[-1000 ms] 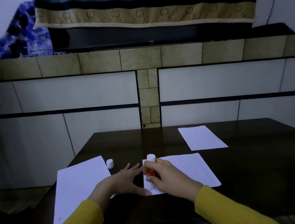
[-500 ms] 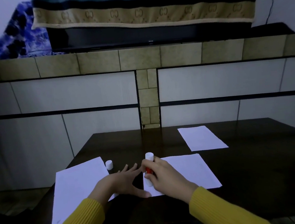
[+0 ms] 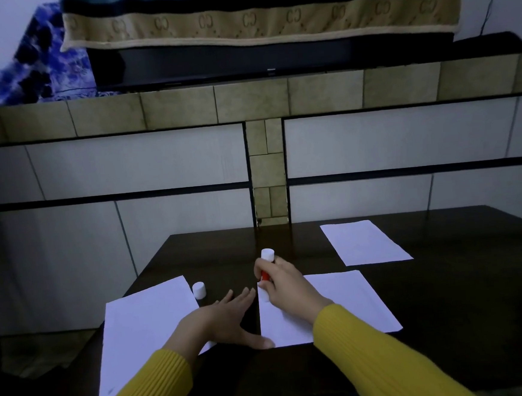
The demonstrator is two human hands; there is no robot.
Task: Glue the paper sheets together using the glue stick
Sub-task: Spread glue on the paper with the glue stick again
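Since a second ago the right hand has slid the glue stick away from the person along the left edge of the middle sheet, from partway up that edge to its far left corner. The left hand has hardly shifted.

The right hand's fingers are clamped round the red-banded barrel of the glue stick, which stands nearly upright, its white end up and its lower end down at the paper; whether the tip actually touches the sheet I cannot tell, as the fingers hide it. The left hand lies flat and spread on the dark table, fingers apart, gripping nothing, its thumb tip pressing the near left corner of the middle sheet while the rest of the hand rests on bare wood just beside that edge.

Both arms wear yellow ribbed sleeves. To the left, another sheet overhangs the table's left edge, its near right corner tucked under the left wrist. The white cap stands on the wood just beside that sheet's far right corner, apart from both hands. A third sheet lies near the far edge, towards the right, well apart from the others.
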